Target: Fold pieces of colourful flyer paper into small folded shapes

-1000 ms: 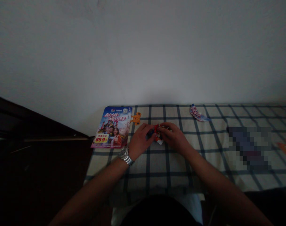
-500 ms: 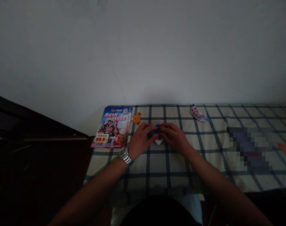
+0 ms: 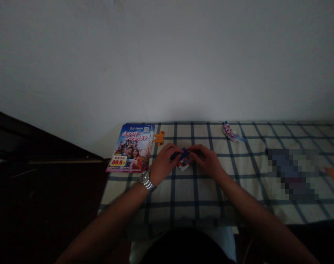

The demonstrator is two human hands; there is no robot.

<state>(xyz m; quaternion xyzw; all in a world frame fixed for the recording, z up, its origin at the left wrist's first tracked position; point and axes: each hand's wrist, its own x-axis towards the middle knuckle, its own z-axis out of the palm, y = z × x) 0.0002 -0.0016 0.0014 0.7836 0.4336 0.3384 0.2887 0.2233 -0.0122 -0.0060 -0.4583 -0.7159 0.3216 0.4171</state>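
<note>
On my feed, the small folded paper (image 3: 184, 165) is on or just above the checked cloth (image 3: 184, 192): the left hand (image 3: 164, 164) pinches its left side, the right hand (image 3: 206, 160) its right edge. I'd press creases evenly, without tugging.

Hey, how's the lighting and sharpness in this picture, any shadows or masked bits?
Head view: dim overall, lower left nearly black; head view: a soft shadow lies low on the wall; head view: the small printed paper is too dim for fine detail; head view: a pixelated patch masks something at right.
</note>
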